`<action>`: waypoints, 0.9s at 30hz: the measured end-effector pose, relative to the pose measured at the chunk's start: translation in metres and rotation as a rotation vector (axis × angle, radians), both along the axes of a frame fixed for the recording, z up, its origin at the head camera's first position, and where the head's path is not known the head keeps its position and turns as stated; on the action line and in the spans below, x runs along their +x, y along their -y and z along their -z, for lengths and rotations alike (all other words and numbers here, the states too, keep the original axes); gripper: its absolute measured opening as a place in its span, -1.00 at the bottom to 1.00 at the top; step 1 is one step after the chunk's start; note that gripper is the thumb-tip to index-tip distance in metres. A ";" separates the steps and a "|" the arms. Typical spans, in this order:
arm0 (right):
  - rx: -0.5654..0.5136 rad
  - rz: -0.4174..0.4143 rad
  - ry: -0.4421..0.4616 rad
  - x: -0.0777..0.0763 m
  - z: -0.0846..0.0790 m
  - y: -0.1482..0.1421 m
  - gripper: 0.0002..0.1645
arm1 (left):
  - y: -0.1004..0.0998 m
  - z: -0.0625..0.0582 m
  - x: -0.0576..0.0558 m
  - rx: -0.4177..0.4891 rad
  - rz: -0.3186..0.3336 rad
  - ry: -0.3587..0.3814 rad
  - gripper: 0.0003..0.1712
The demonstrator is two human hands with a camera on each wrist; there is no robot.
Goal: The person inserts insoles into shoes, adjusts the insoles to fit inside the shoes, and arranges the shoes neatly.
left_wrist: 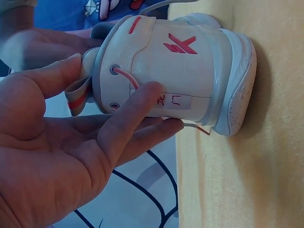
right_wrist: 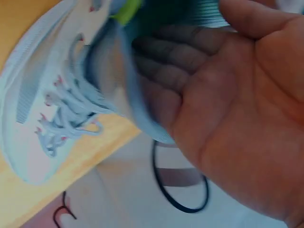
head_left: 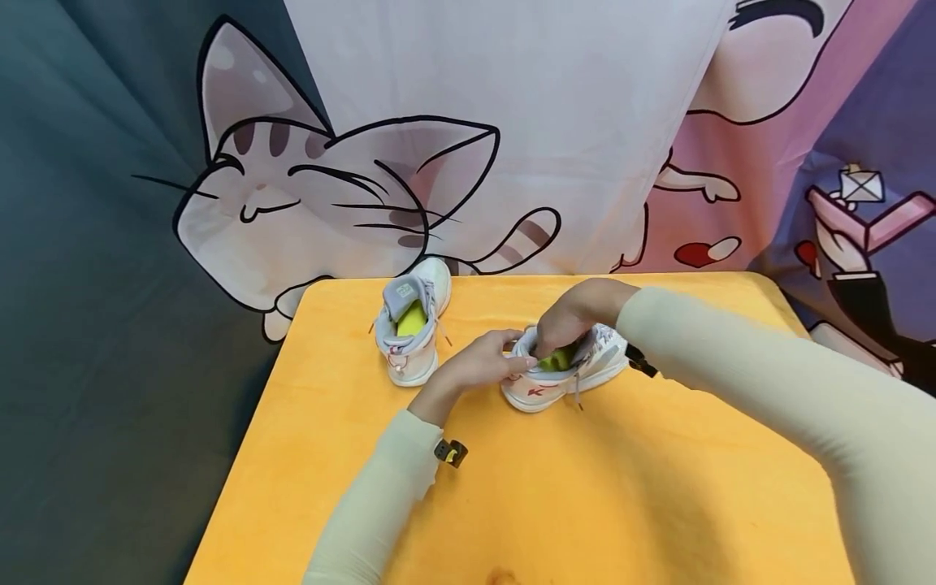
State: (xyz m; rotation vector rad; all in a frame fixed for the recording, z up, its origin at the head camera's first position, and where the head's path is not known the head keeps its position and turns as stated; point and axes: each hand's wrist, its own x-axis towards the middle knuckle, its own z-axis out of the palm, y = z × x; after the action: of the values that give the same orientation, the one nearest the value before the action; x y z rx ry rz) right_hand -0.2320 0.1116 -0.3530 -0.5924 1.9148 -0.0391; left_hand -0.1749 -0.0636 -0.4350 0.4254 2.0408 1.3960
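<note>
A white sneaker with a red K-like mark on its side stands on the yellow table. My left hand holds it at the heel; in the left wrist view its fingers lie along the heel's back and the thumb is at the collar. My right hand reaches down into the shoe opening. Its fingers go inside, tips hidden in the shadow, palm facing the wrist camera. A yellow-green insole shows inside the opening, close by those fingers.
The matching sneaker stands at the left back of the table, toe away from me, with a yellow-green insole inside. A cartoon-printed curtain hangs right behind the table's far edge.
</note>
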 end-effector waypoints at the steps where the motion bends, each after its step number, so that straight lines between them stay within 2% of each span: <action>1: -0.029 -0.049 -0.035 0.002 -0.004 -0.003 -0.64 | 0.000 0.000 0.000 -0.007 -0.002 0.003 -0.39; 3: -0.105 -0.103 -0.108 0.008 -0.011 -0.012 -0.54 | 0.001 -0.001 -0.001 -0.032 -0.007 0.008 -0.37; 5: -0.205 -0.111 -0.184 0.017 -0.014 -0.023 -0.50 | 0.002 -0.002 -0.002 -0.071 -0.011 -0.003 -0.36; 10: -0.472 0.001 -0.398 0.047 -0.008 -0.051 -0.58 | 0.001 -0.004 -0.008 -0.195 -0.046 -0.084 -0.23; 14: -0.622 0.093 -0.525 0.065 0.005 -0.067 -0.68 | -0.003 -0.006 -0.017 -0.249 -0.072 -0.142 -0.20; 18: -0.694 0.169 -0.632 0.077 0.018 -0.078 -0.72 | -0.011 -0.008 -0.023 -0.258 -0.062 -0.156 -0.21; 22: -0.744 0.283 -0.771 0.086 0.035 -0.085 -0.74 | -0.019 -0.010 -0.027 -0.280 -0.065 -0.158 -0.22; 24: -0.767 0.351 -0.861 0.090 0.045 -0.087 -0.77 | -0.022 -0.009 -0.029 -0.287 -0.073 -0.159 -0.23; 27: -0.764 0.506 -0.981 0.098 0.061 -0.089 -0.86 | -0.025 -0.006 -0.033 -0.281 -0.086 -0.162 -0.23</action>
State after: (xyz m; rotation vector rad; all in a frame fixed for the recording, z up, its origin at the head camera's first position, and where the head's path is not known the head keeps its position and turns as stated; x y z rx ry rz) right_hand -0.1338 0.2008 -0.4143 -0.6574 2.9832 -1.0001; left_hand -0.2082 -0.0388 -0.4295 0.3416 2.3710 1.1287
